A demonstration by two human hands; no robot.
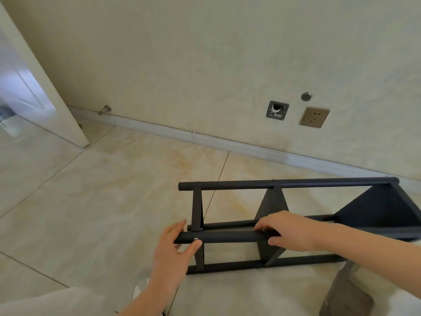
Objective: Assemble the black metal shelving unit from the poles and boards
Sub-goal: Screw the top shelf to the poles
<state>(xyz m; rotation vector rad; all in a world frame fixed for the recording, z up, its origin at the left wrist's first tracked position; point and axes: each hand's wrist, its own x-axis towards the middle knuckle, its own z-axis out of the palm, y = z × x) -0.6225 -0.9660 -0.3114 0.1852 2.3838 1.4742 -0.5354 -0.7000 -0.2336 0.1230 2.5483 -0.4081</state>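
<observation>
The black shelving unit (287,184) lies on its side on the tiled floor, its poles running left to right and three boards (272,207) standing between them. My right hand (290,231) grips the near upper pole (230,237) around its middle, fingers curled over the top and thumb underneath. My left hand (174,249) is at the pole's left end, fingers extended around the end, thumb tip beside a silver screw head (196,239) where the leftmost board (197,208) meets the pole.
A wall with a skirting board runs behind the shelf, carrying a socket (314,117), an open wall box (277,110) and a doorstop (104,109). An open white door (45,87) stands at the left. A grey object (346,293) lies at the lower right.
</observation>
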